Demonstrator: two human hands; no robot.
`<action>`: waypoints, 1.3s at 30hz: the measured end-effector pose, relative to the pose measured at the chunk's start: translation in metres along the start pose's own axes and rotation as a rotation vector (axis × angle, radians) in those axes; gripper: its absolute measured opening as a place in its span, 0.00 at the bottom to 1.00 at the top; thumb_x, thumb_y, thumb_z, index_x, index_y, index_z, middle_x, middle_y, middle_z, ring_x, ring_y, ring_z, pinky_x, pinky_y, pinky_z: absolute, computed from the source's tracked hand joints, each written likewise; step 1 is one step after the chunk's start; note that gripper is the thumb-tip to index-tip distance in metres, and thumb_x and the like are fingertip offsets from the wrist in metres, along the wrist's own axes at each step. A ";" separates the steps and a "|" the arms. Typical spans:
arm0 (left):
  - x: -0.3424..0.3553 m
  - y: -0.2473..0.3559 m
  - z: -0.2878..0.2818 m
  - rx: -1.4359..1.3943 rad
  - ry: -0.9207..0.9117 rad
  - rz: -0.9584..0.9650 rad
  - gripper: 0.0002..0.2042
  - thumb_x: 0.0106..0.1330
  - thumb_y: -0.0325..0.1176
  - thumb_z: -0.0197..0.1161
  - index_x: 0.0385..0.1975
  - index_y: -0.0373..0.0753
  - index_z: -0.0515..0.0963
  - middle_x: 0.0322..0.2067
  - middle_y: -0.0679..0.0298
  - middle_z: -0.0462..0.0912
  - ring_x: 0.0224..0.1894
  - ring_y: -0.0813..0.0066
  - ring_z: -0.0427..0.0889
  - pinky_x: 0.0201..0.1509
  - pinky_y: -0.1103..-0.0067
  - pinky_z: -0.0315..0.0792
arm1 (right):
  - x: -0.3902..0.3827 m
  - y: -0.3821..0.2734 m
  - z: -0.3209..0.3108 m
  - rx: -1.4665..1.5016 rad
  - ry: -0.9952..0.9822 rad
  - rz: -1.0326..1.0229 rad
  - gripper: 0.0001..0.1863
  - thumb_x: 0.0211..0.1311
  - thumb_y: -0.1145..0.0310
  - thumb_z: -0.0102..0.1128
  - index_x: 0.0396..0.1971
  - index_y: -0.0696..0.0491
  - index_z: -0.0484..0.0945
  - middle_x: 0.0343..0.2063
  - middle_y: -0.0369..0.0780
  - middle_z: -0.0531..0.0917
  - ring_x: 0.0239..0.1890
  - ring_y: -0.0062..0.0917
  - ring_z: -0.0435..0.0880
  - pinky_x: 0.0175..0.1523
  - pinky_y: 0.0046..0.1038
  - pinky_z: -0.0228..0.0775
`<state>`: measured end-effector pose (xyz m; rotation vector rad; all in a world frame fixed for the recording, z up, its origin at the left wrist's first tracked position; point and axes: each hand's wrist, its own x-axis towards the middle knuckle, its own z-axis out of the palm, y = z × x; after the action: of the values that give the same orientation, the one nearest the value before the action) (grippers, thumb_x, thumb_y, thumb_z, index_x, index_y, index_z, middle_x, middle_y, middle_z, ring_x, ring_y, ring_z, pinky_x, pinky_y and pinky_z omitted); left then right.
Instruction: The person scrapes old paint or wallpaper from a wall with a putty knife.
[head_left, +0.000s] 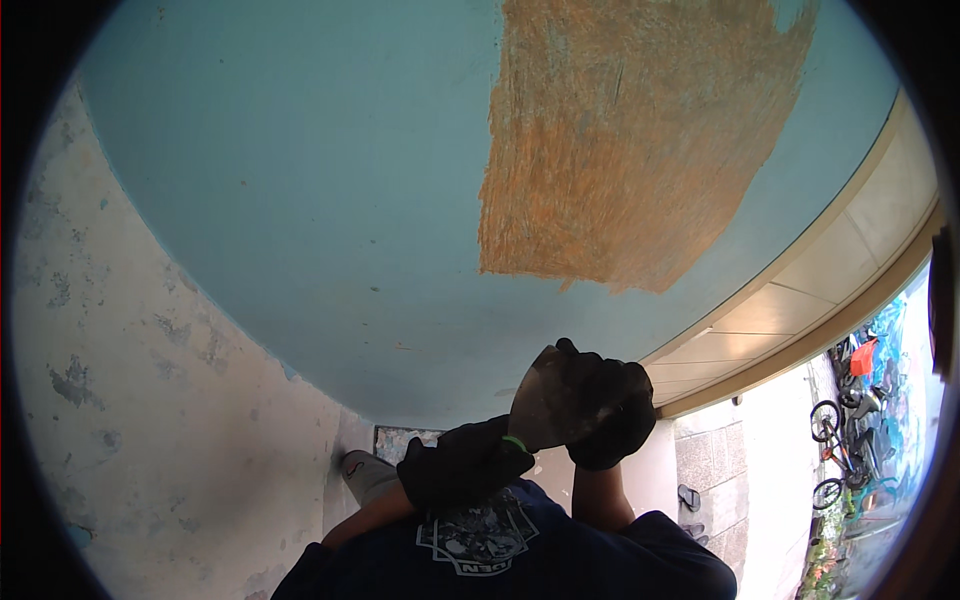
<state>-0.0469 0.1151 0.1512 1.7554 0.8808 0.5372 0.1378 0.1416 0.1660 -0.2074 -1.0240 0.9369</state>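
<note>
My left hand (pixel 465 465), in a black glove, is closed around the handle of a scraper (pixel 535 415) with a wide, dull blade and a bit of green where handle meets blade. In a matching black glove, my right hand (pixel 615 415) is curled up against the blade's far right side, its fingers closed at the blade; part of the blade is hidden there. Both hands are held in front of my chest, below a teal wall (pixel 300 150). On that wall is a large, rough, orange-brown patch (pixel 620 180) with streaky marks and ragged edges.
To the left stands a pale wall (pixel 200 420) with flaking grey spots. A tiled border (pixel 790 310) curves along the right of the teal wall. Beyond it, at the far right, are a bicycle (pixel 835 455) and dark sandals (pixel 689 497) on paving.
</note>
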 end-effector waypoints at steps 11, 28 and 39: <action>0.021 -0.016 0.007 -0.849 -0.248 -0.112 0.20 0.65 0.34 0.63 0.53 0.33 0.71 0.35 0.57 0.81 0.38 0.69 0.82 0.43 0.74 0.77 | 0.063 -0.005 0.005 0.264 -0.067 -0.140 0.25 0.72 0.58 0.41 0.12 0.52 0.64 0.10 0.38 0.64 0.16 0.29 0.64 0.32 0.37 0.61; 0.039 -0.009 0.003 0.372 0.313 0.631 0.09 0.57 0.28 0.66 0.34 0.36 0.73 0.28 0.59 0.77 0.29 0.61 0.79 0.33 0.69 0.74 | 0.073 0.003 -0.002 0.008 -0.129 -0.251 0.25 0.70 0.60 0.35 0.09 0.48 0.62 0.10 0.36 0.64 0.16 0.28 0.63 0.31 0.36 0.57; 0.037 -0.014 -0.011 0.301 0.260 0.616 0.15 0.56 0.28 0.68 0.42 0.34 0.74 0.33 0.57 0.80 0.34 0.58 0.80 0.41 0.68 0.75 | 0.072 0.012 -0.004 0.114 -0.154 -0.275 0.24 0.70 0.62 0.35 0.10 0.49 0.62 0.10 0.38 0.63 0.15 0.28 0.62 0.31 0.37 0.58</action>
<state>-0.0352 0.1531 0.1397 2.2785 0.5996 1.0974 0.1475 0.2039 0.2037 0.1011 -1.1050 0.7649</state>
